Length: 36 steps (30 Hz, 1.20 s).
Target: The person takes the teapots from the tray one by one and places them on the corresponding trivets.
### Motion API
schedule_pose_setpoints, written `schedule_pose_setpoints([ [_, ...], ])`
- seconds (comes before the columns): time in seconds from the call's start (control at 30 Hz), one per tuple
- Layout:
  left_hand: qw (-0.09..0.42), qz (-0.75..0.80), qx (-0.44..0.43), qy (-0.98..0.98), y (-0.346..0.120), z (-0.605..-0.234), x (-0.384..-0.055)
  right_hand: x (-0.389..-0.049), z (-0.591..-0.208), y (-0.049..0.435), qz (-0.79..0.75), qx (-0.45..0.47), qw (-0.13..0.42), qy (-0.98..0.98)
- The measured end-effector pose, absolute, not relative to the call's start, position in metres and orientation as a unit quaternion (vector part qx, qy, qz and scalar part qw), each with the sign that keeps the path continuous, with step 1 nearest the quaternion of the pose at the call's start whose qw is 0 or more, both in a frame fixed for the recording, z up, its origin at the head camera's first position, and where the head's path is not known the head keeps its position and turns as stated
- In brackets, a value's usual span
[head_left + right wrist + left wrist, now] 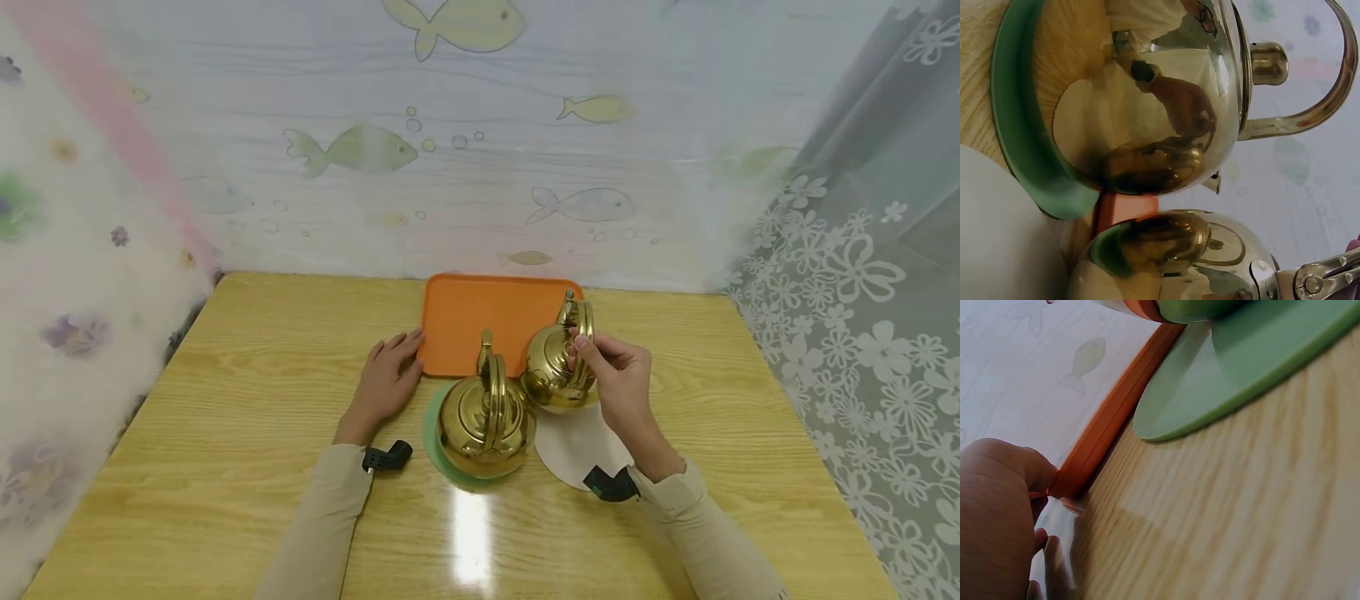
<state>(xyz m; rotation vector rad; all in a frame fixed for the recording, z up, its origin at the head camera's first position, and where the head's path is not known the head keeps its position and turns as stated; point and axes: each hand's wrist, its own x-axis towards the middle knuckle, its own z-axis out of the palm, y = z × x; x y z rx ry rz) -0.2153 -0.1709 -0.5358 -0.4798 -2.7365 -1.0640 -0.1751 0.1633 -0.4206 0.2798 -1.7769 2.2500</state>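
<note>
My right hand (626,379) grips the raised handle of a smaller shiny brass kettle (546,358), whose body overlaps the front right corner of the orange tray (472,312) in the head view. Just left of it, a larger brass kettle (468,425) stands on a round green mat (431,446); the right wrist view shows its lid knob (1270,64) and arched handle. My left hand (386,379) lies at the tray's front left corner, fingers extended. In the left wrist view, its thumb (1038,469) touches the orange rim (1100,437).
A round pale mat (577,446) lies in front of the smaller kettle, partly under my right forearm. The wooden table (225,433) meets a fish-patterned curtain (465,192) behind the tray. A lace curtain (847,333) hangs on the right.
</note>
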Motion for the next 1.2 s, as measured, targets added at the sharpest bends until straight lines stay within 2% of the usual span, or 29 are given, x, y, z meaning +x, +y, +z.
schedule_pose_setpoints([
  [0.27,0.079,-0.36,-0.157,-0.916,-0.171,-0.534,-0.214,-0.171,-0.422,0.166,0.775,0.101,0.125,-0.611],
  [1.2,0.074,-0.365,-0.202,-0.906,-0.192,-0.549,-0.279,-0.188,-0.43,0.142,0.778,0.104,0.171,-0.596],
])
